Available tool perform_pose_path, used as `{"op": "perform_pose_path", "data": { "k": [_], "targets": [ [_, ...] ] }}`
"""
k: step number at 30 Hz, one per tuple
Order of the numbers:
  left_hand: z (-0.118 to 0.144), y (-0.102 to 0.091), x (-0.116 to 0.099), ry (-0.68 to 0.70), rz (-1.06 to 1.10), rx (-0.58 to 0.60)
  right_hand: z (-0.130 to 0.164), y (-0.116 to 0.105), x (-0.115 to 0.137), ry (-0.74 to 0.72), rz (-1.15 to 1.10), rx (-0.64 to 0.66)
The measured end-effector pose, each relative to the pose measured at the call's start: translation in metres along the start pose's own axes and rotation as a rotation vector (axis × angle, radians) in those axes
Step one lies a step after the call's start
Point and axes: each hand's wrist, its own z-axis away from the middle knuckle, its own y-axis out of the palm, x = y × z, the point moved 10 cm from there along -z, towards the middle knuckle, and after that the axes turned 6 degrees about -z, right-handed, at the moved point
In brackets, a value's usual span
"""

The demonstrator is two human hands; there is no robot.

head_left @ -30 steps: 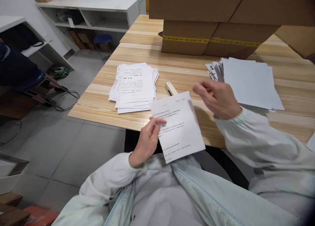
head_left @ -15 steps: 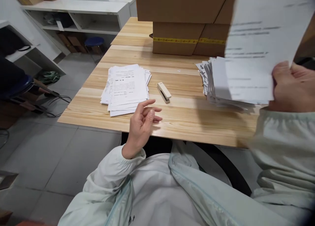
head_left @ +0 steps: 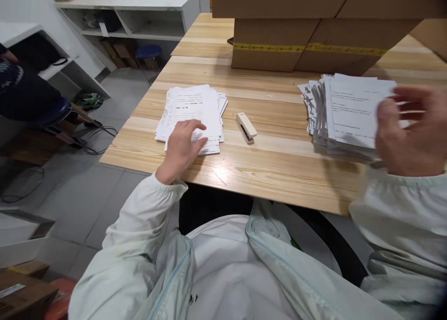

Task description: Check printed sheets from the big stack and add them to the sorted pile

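My left hand [head_left: 183,148] is hovering over or lightly touching the left paper stack [head_left: 192,101]; its fingers are curving loosely, thumb parted, gripping nothing I'm seeing. My right hand [head_left: 412,129] is blurring at the right edge of the right paper stack [head_left: 356,110], fingers spreading, seemingly holding nothing. The stapler [head_left: 247,127] is lying between both stacks on the tabletop [head_left: 265,164], presumably because that spot is suiting either hand.

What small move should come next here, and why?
Probably the left hand should pinch the top sheet of the left paper stack: its thumb and fingers are parted over that stack, apparently holding nothing, and the stapler lies unheld nearby.
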Motion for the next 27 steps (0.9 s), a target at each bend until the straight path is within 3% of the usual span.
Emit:
{"op": "perform_pose_path", "data": {
  "k": [3,4,7,9,12,16,22,27],
  "targets": [
    [-0.014,0.029,0.009,0.047,-0.163,0.135,-0.002,0.072,0.027,-0.063,0.017,0.029],
    [-0.016,0.036,0.013,0.038,-0.184,0.163,-0.004,0.109,0.030,-0.044,-0.040,0.153],
    [-0.019,0.047,0.024,-0.010,-0.195,0.193,-0.013,0.194,0.022,0.070,-0.200,0.340],
    [-0.019,0.046,0.028,-0.036,-0.188,0.197,-0.024,0.224,0.006,0.147,-0.269,0.329],
    [-0.020,0.042,0.034,-0.075,-0.153,0.226,-0.040,0.243,-0.020,0.259,-0.311,0.237],
    [-0.028,0.034,0.041,-0.100,-0.042,0.218,-0.048,0.251,-0.037,0.358,-0.360,0.152],
    [-0.045,0.022,0.060,-0.218,0.102,0.070,-0.055,0.258,-0.024,0.158,-0.364,0.068],
    [-0.051,0.033,0.086,-0.362,0.453,0.047,-0.070,0.284,-0.013,0.010,-0.356,0.085]
  ]
}}
